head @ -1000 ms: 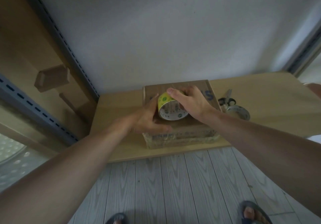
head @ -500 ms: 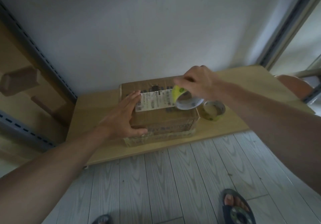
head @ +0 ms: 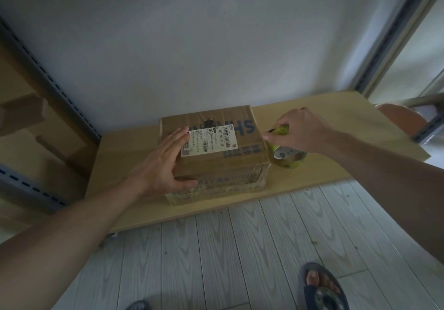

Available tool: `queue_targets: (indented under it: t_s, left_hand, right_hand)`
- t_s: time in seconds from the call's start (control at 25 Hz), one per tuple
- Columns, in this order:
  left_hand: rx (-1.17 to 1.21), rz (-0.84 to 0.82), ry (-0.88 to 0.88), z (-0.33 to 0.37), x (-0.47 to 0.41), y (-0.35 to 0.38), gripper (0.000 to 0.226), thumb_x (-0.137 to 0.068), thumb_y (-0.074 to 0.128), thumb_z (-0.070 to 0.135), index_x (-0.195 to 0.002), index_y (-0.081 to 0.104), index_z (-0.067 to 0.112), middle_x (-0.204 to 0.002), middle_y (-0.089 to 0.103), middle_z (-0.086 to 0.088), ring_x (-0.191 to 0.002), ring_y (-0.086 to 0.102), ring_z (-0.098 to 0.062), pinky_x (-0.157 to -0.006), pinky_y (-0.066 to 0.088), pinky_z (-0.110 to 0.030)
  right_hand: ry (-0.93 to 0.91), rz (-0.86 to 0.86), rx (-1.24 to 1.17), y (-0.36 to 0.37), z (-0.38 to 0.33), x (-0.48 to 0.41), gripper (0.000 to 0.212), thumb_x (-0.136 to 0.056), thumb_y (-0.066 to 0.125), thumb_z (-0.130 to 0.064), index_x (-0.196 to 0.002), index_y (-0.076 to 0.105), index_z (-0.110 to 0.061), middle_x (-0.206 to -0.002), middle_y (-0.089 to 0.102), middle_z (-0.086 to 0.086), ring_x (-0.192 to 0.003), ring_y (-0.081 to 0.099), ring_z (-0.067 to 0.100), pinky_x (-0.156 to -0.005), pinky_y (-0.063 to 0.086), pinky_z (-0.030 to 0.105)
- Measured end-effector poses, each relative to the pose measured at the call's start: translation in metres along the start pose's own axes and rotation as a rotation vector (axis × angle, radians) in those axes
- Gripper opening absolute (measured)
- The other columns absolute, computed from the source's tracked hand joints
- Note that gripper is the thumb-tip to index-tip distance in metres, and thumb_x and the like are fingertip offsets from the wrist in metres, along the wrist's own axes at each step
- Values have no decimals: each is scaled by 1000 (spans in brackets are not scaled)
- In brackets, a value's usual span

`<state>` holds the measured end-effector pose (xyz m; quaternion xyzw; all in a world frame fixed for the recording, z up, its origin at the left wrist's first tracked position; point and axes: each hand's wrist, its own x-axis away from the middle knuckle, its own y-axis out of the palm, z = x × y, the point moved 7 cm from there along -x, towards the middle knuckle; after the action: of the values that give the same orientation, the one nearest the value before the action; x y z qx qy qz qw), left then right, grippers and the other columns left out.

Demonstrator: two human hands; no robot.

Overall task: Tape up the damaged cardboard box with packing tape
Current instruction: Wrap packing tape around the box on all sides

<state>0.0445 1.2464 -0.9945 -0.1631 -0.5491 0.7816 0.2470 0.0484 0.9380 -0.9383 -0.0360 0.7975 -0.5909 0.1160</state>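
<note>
Pressing the box (head: 228, 165), left hand (head: 161, 165) lies flat, fingers together; right hand (head: 302, 131) grips tape (head: 290, 159) beside blue "SH".

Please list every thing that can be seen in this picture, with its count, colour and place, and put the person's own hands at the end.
Brown cardboard box: one, brown, on the table by the wall.
White shipping label: one, white, on the box top.
Yellow-green roll of packing tape: one for sure, yellow-green, right of the box; whether a second roll lies under it I cannot tell.
Light wooden table: one, pale wood, against the white wall.
Grey slotted metal upright: one, grey, far left.
Grey plank floor: one, grey, below.
Dark sandals: two, dark, bottom edge.
Left hand: one, flat on the box top, fingers straight.
Right hand: one, grips the tape roll.
</note>
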Motion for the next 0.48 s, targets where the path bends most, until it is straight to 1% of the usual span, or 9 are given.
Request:
queue_targets:
  t_s: [0.08,0.2,0.24,0.32,0.4,0.44,0.48]
  left_hand:
    - [-11,-4,2,0,0,1,134,-63,50,93,-162,5,15,-169,-10,11,-144,-19,14,-125,25,-42]
    - [-2,-12,9,2,0,1,134,-63,50,93,-162,4,15,-169,-11,11,-144,-19,14,-124,26,-42]
    - [-3,-19,5,2,1,1,135,-63,49,94,-162,4,15,-169,-12,11,-144,-19,13,-124,26,-42]
    - [-14,-34,13,3,2,0,133,-65,45,96,-162,3,15,-169,-13,10,-145,-19,12,-125,25,-43]
    - [20,17,-13,-2,0,3,120,-75,39,91,-163,5,18,-168,-18,12,-149,-18,5,-126,17,-49]
    - [109,89,-70,-7,-2,3,108,-82,36,86,-163,5,22,-167,-21,15,-153,-15,-3,-126,15,-52]
    - [277,165,-189,-17,-3,1,97,-87,35,83,-162,4,29,-167,-21,15,-156,-3,-13,-124,20,-53]
  right_hand:
    - [3,5,8,9,5,1,68,-81,56,-73,-68,66,-7,-59,63,11,-47,51,17,-51,44,25]
    - [25,-8,12,14,11,0,75,-78,47,-82,-75,69,-11,-67,68,7,-54,61,19,-52,49,28]
    - [41,-21,9,16,12,0,73,-78,48,-81,-73,68,-12,-65,66,5,-52,59,19,-51,47,27]
    - [81,-60,-36,23,12,6,60,-84,53,-72,-66,62,-15,-57,57,3,-49,51,17,-48,38,24]
    - [132,-77,-163,31,11,14,47,-88,54,-65,-66,61,-24,-57,57,-1,-51,51,15,-49,36,25]
    - [166,-71,-244,34,11,18,42,-89,55,-62,-67,61,-27,-60,59,-4,-53,54,14,-50,37,25]
    - [197,-57,-308,38,11,20,38,-91,56,-59,-67,60,-29,-63,60,-6,-57,56,13,-50,38,25]
